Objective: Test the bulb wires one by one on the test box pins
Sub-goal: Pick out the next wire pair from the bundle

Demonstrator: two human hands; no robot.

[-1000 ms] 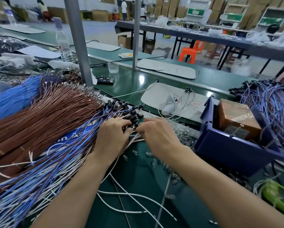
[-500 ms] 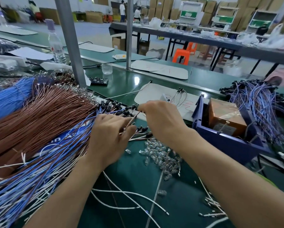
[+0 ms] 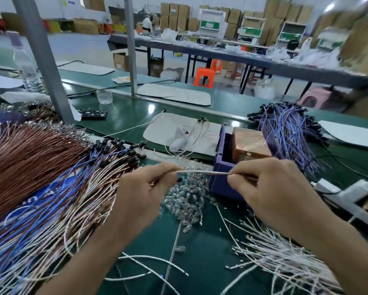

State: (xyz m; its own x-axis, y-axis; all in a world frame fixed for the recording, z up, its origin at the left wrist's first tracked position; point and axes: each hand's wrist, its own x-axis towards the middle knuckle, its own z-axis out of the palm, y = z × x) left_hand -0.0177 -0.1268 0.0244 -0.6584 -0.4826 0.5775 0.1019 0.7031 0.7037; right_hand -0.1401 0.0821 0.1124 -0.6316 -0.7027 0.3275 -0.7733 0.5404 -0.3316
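- The left hand and right hand each pinch one end of a pale wire, held level.
- The blue box sits at the wire's three o'clock.

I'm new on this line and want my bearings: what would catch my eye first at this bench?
Dead centre, the left hand and right hand each pinch a thin pale wire stretched between them. To the left sprawls a great fan of brown wires. A heap of small clear glass bulbs glints just beneath the stretched wire.
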